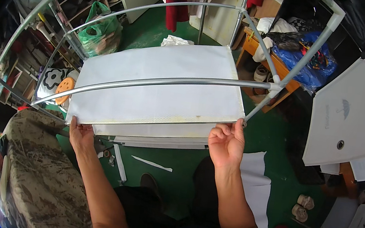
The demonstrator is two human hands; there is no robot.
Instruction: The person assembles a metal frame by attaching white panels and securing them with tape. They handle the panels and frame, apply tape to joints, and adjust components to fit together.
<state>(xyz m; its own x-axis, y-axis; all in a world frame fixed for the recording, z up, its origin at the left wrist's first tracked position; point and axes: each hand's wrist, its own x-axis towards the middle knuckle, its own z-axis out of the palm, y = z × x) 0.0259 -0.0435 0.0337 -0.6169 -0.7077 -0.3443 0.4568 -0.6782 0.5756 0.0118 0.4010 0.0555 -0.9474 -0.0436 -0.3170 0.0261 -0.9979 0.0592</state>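
A white rectangular panel point(147, 100) lies across a metal tube frame point(164, 80), with yellowish marks along its near edge. At the panel's near left corner, my left hand point(80, 136) is closed on the edge, the thumb on top and the other fingers partly hidden. My right hand point(228, 144) pinches the near right corner beside a frame post, its fingers curled. Below the panel's near edge, another white surface point(157, 130) shows in part. One curved tube of the frame passes above the panel, in front of its middle.
White strips point(119, 162) and a white sheet point(254, 183) lie on the green floor. To the left are a camouflage cloth point(40, 160), an orange stool seat point(64, 89) and a green bag point(98, 33). A cluttered wooden table point(292, 86) and white boards point(346, 115) stand right.
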